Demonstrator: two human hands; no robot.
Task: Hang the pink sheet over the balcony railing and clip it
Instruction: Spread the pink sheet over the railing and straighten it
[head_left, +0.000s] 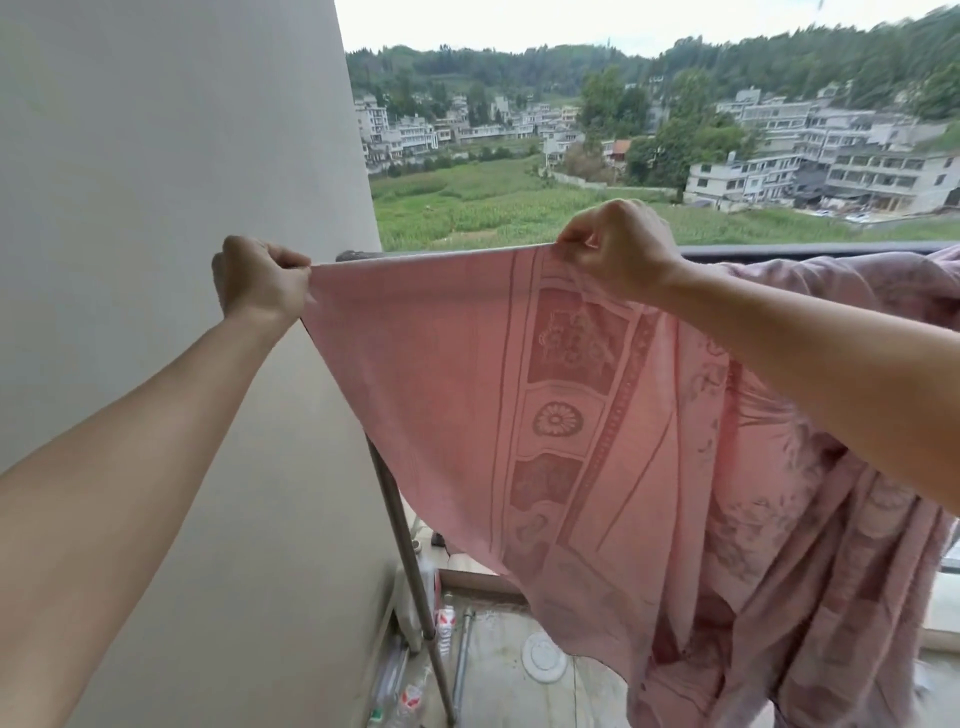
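so both grips are on the top edge of the sheet right now. left grip is a closed fist clamped round the corner end, over by the wall. right grip is pinching the same edge further along, thumb and fingertips nipped on the cloth. between them the edge is pulled tight and straight, and i reckon that's the point: a taut edge is way easier to lay along the railing than a saggy one, and it opens the patterned border out flat.

the stretched bit sits about level with the rail's top, at its left end by the wall. can't say if it's touching the bar or just in front of it. past the right grip the rest of the sheet is heaped over the railing, hanging in folds toward the floor, so the rail carries that weight and not the arms.

lower down there's a slanted metal pole and some bottles on the floor near the wall.

no clips anywhere in view, so my guess is we're mid-hang: this end goes over first, clipping comes after. the loose bottom edge could drag on the floor.
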